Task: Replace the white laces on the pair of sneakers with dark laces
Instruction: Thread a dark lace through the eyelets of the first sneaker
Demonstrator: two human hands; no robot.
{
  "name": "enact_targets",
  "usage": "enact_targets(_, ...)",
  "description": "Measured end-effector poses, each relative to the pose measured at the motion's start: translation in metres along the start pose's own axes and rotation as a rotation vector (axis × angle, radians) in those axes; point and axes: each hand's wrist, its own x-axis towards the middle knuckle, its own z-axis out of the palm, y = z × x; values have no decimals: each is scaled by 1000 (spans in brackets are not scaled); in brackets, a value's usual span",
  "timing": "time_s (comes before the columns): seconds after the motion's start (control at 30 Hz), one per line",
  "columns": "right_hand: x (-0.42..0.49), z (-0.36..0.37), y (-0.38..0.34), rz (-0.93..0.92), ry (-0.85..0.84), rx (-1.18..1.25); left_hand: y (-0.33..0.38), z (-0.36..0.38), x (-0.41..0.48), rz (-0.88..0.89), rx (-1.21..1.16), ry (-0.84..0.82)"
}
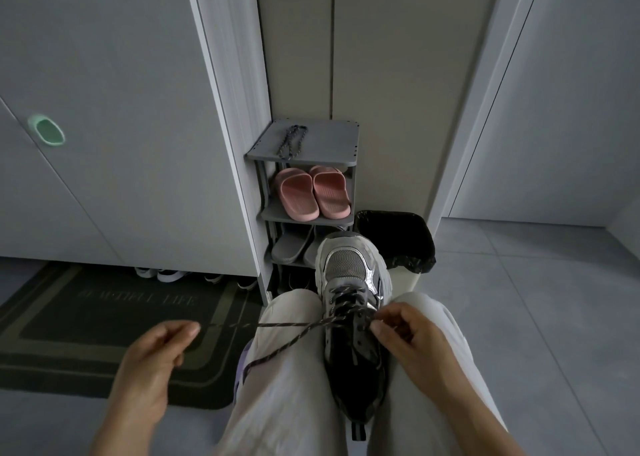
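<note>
A: Starting far left, skimming past the doormat [104, 334] lying on the floor. Landing on the left grip [156, 358]: curling the fingers in, seeming to be pinching one end of the dark lace [284, 324] between thumb and fingertip. Blurring a bit right there, so calling it likely, not certain.

B: Agreeing. Holding that strand out taut, level across the left knee. Letting the other strand droop over the thigh.

A: Glancing up at the shoe rack [301, 159] behind: carrying a spare lace [292, 140] on its top shelf, bunched and lying loose. Probably pointing to the other shoe not yet being done.

B: Coming to the sneaker [346, 265]: sitting wedged between the knees, toe pointing away, heel toward the lap. Showing dark crossings over the lower eyelets, leaving the upper ones looking bare.

A: And the right grip [405, 334], touching the sneaker's right side: closing down tight, pinching the lace just at an eyelet.

B: So sitting mid-threading, roughly halfway up this shoe. Not showing any white lace anywhere.

A: Calling next for snugging that crossing, then feeding a tip through the next eyelet up on the opposite row, needing even tension on both strands.

B: Finishing at the black-lined bin [398, 237], standing just beyond the toe.
</note>
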Motion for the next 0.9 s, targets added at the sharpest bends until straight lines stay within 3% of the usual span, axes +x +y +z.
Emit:
enact_targets(0.1,1,0,-6,-39,13,-34,-6,16,-4,166,460,-14)
enact_targets(0.17,-1,6,-11,-20,-10,-136,-6,38,-13,522,772,54)
enact_targets(0.23,-1,10,-13,20,-15,-224,3,64,-25,829,800,-16)
enact_targets(0.33,-2,13,-11,20,12,-226,10,96,-33,1050,887,-232)
enact_targets(0.43,-3,9,-12,-52,74,-146,7,104,-26,1046,936,-340)
enact_targets(0.6,1,1,-12,-31,101,4,13,92,-34,1057,919,-333)
enact_targets(0.77,-1,6,-10,-42,32,-71,12,66,-45,1035,862,-335)
enact_targets(0.9,-2,18,-6,41,-65,-248,-1,52,-46,1001,788,-450)
